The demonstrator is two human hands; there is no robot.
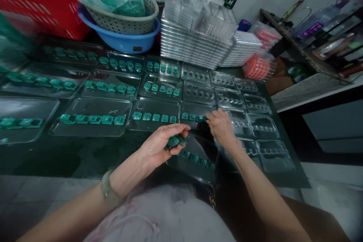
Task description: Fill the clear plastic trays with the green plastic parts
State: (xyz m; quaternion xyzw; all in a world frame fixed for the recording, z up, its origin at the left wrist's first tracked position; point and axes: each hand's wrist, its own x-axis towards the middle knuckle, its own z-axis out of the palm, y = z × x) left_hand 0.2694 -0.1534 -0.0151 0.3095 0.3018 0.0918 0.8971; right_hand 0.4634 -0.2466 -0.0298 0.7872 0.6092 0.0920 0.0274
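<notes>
My left hand point(159, 143) is cupped, palm up, around several small green translucent plastic pieces point(174, 142). Farther right, my right hand point(222, 126) pinches at the right end of a row of green pieces point(192, 117) in a clear plastic tray point(195, 106). A green piece shows at its fingertips, partly hidden by them. Close to my body, below both hands, a tilted clear tray point(193, 172) carries another green row. To the left, another clear tray point(153, 104) has a row of similar pieces.
Several clear trays cover the dark green table point(85, 159); those at right point(275, 159) show no green pieces. Behind stand stacked clear trays point(193, 45), a blue basin point(127, 39), a red basket point(56, 11) and red-orange bagged items point(256, 66). A shelf point(300, 45) juts in at right.
</notes>
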